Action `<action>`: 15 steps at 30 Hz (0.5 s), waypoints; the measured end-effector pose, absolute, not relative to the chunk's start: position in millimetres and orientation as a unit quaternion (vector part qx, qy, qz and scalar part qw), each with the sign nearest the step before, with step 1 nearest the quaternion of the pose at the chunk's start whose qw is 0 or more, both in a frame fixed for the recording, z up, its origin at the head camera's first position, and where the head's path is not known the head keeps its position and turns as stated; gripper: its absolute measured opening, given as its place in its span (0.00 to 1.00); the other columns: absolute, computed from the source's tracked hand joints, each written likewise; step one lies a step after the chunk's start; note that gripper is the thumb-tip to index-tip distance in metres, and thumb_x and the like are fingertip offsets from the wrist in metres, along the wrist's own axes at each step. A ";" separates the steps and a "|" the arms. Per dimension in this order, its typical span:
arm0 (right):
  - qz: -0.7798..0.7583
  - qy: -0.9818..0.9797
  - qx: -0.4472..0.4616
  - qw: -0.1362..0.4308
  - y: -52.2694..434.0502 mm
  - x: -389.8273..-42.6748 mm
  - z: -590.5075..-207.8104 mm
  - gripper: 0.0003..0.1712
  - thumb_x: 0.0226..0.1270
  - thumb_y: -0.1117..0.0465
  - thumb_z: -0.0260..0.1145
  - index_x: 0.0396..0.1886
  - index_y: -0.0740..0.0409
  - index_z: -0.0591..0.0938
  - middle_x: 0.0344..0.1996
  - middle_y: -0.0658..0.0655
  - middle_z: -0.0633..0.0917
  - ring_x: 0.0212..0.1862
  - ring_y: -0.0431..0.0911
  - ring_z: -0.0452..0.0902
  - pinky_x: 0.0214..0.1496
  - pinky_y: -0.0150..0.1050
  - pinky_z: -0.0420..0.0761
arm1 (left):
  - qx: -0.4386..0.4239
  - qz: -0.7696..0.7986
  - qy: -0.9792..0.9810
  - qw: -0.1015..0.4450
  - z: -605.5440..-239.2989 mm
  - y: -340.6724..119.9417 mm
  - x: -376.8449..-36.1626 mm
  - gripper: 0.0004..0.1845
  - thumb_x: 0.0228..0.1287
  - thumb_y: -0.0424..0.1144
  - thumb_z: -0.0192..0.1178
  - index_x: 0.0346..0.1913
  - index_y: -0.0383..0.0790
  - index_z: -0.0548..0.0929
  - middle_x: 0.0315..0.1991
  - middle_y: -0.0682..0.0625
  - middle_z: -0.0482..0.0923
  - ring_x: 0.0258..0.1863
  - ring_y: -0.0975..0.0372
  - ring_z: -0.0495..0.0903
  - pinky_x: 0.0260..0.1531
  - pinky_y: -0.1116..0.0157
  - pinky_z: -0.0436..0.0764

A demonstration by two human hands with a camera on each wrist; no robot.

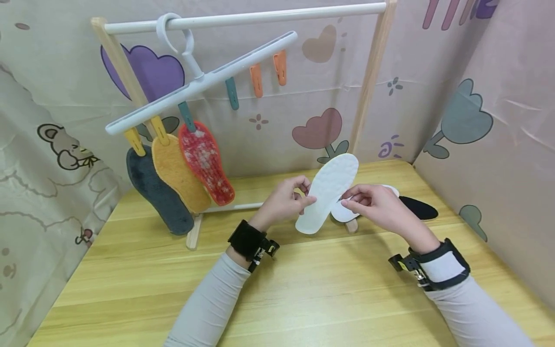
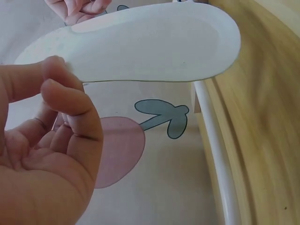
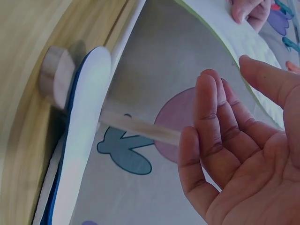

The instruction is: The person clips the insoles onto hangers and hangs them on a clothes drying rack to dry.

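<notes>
Both hands up at frame centre, w/ a white insole (image 1: 327, 192) held between them, tilted, toe end pointing to the upper right, clear of the wooden surface (image 1: 303, 289). Left hand (image 1: 284, 201) pinches the insole's left edge, thumb and fingers (image 2: 70, 101) curled together on it; the left wrist view shows that grip close up, smooth underside of the insole filling the top of the frame. Right hand (image 1: 375, 205) is at the insole's right edge, approx mid-length; in the right wrist view its fingers (image 3: 211, 122) lie fairly straight and slightly apart, thumb near the quilted face, but whether they actually clamp it I cannot tell. Just behind the right hand, lying on the surface: a second white insole (image 1: 342, 212) partly hidden, and a black insole (image 1: 418, 207) poking out toward the right. Upper left of frame: a white hanger (image 1: 199, 79) hooked on the white rail (image 1: 260, 18) of a wooden rack, hanging at a slant. Three insoles are clipped to its lower end, i.e. a dark grey insole (image 1: 158, 193), a mustard insole (image 1: 179, 173) and a red speckled insole (image 1: 205, 161), side by side and overlapping. Further up the hanger, a teal clip (image 1: 231, 94) and two orange clips (image 1: 269, 72) hang free. Patterned cloth backdrop (image 1: 477, 120) all round.
</notes>
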State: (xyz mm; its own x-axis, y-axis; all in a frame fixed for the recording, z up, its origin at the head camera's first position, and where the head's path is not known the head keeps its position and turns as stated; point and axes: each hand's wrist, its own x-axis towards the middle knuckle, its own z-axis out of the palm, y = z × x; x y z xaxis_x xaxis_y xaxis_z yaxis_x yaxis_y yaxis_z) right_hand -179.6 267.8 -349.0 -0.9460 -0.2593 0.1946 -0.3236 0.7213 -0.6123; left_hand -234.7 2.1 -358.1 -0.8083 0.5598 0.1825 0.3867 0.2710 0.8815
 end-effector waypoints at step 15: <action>0.358 -0.918 0.157 0.074 238.8 -192.6 -343.9 0.13 0.78 0.52 0.71 0.45 0.59 0.89 0.34 0.54 0.92 0.36 0.51 0.89 0.37 0.31 0.81 | 0.283 0.558 0.777 0.072 -353.5 -15.1 -240.3 0.08 0.75 0.32 0.67 0.46 0.36 0.78 0.45 0.43 0.77 0.28 0.38 0.85 0.25 0.63 0.81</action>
State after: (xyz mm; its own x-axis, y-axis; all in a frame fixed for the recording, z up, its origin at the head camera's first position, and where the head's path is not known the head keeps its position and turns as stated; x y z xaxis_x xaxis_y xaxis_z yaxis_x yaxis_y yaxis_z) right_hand -192.6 238.8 -343.9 -0.9397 -0.2360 0.2475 -0.3413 0.6946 -0.6333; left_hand -240.3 -15.1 -353.5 -0.8301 0.5189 0.2041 0.3592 0.2176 0.9076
